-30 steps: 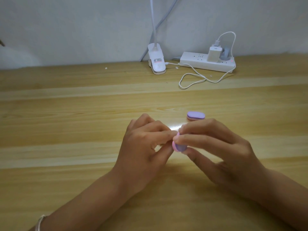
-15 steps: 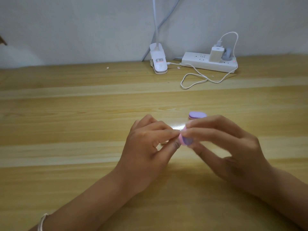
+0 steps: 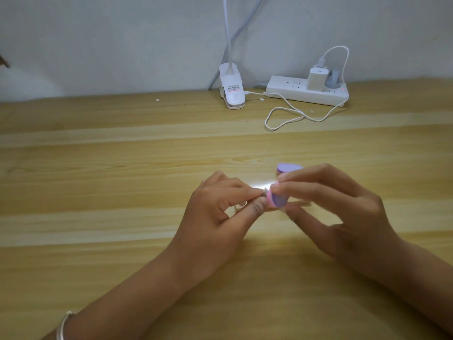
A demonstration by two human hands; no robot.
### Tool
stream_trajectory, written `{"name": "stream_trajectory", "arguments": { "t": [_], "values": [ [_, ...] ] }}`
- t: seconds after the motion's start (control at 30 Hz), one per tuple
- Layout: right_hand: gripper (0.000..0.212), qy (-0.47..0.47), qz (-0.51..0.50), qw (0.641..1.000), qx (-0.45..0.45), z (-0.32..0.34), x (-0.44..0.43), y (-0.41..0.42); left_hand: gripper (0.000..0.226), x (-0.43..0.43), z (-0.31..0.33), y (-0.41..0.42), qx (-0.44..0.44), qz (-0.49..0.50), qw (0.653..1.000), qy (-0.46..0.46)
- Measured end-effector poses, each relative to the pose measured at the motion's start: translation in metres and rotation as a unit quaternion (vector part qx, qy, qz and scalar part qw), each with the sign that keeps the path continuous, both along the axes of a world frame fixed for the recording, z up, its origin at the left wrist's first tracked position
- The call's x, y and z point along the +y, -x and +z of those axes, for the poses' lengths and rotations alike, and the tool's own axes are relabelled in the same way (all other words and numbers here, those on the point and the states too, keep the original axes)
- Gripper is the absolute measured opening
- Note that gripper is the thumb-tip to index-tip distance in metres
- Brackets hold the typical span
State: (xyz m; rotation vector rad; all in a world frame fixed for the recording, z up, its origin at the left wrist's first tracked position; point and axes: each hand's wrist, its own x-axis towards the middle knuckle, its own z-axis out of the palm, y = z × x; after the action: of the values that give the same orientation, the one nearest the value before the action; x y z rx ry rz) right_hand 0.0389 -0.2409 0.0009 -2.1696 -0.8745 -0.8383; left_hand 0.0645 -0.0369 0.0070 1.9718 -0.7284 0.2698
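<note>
A small pink and purple oval piece (image 3: 276, 201) stands on edge between my two hands, just above the wooden table (image 3: 122, 182). My right hand (image 3: 338, 212) pinches it between fingertips and thumb. My left hand (image 3: 215, 217) meets it from the left, with index finger and thumb pinching at its edge; what exactly the fingertips hold is too small to tell. A second purple oval piece (image 3: 288, 168) lies flat on the table just behind my right fingers, partly hidden by them.
At the back by the wall stand a white clip lamp base (image 3: 232, 90) and a white power strip (image 3: 306, 90) with a charger plugged in. Its white cable (image 3: 286, 116) loops over the table.
Both hands have lifted slightly and drifted right with the oval piece. The piece has turned, showing more of its purple face. The second piece has stayed put.
</note>
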Motion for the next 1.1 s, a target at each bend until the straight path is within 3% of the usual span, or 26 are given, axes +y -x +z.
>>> {"name": "stream_trajectory", "arguments": {
  "t": [0.17,0.3,0.43,0.63,0.73,0.97,1.1],
  "values": [
    [0.017,0.023,-0.003,1.0,-0.019,-0.003,0.003,0.001,0.012,0.001,-0.001,0.0,0.014,-0.01,1.0,0.017],
    [0.023,-0.034,-0.066,0.997,-0.007,0.007,-0.012,-0.006,0.008,0.002,0.004,0.001,0.044,-0.035,0.996,0.062],
    [0.021,-0.037,0.001,0.999,-0.028,0.002,0.002,0.007,0.013,0.001,0.004,0.004,0.047,-0.054,0.995,0.063],
    [0.023,-0.022,0.01,0.999,-0.027,-0.001,-0.003,0.002,0.01,0.001,0.003,0.002,0.046,-0.042,0.997,0.045],
    [0.026,0.014,0.01,0.999,-0.045,-0.006,0.0,0.007,0.013,0.001,0.004,0.004,0.009,-0.033,0.999,0.027],
    [0.023,0.025,0.0,0.999,-0.025,-0.006,0.005,0.004,0.012,0.0,0.003,0.004,-0.145,0.052,0.982,-0.109],
    [0.022,0.005,-0.002,1.0,-0.012,-0.003,-0.004,-0.001,0.008,0.0,0.004,0.003,-0.144,0.053,0.983,-0.102]
  ]
}}
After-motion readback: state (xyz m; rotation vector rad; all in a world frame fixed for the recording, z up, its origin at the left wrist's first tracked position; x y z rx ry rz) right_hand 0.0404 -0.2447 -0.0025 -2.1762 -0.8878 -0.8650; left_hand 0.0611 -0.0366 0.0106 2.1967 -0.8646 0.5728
